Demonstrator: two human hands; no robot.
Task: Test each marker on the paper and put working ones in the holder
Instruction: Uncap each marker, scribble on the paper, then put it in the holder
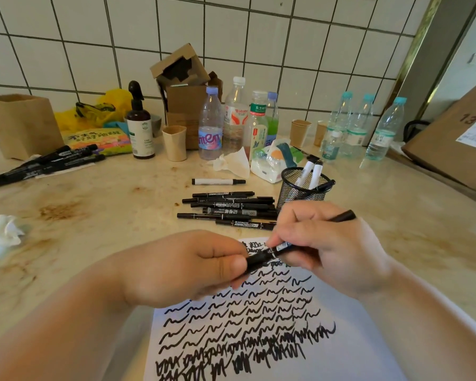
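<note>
Holding a slim black marker point(286, 247) crosswise above the scribbled white paper sheet point(355, 325), both hands on it. Left hand point(193, 268): thumb and curled fingers clamped on the cap end. Right hand point(333, 248): fingers pinched round the barrel, tail end poking out past the knuckles toward the worktop's right edge. Cannot tell whether the cap is coming off or going on; the seam sits between the two hands.

Paper lies at the near edge of the stained beige worktop point(107, 204), already crowded with wavy test strokes; bare white is left along the right margin. Black wire-mesh holder point(300, 188) stands just beyond the right hand, several white-barrelled markers upright in it. Loose pile of black markers point(228, 209) lies left of the holder. Second bunch of black markers point(47, 163) near the far left edge; which pile is which, unclear.

Judgement for the step: pull or press the cap straight along the barrel, no twisting sideways, tip kept off the fingers. If testing, stroke on unmarked paper so a faint line reads clearly. Keep the cap in the left hand.
</note>
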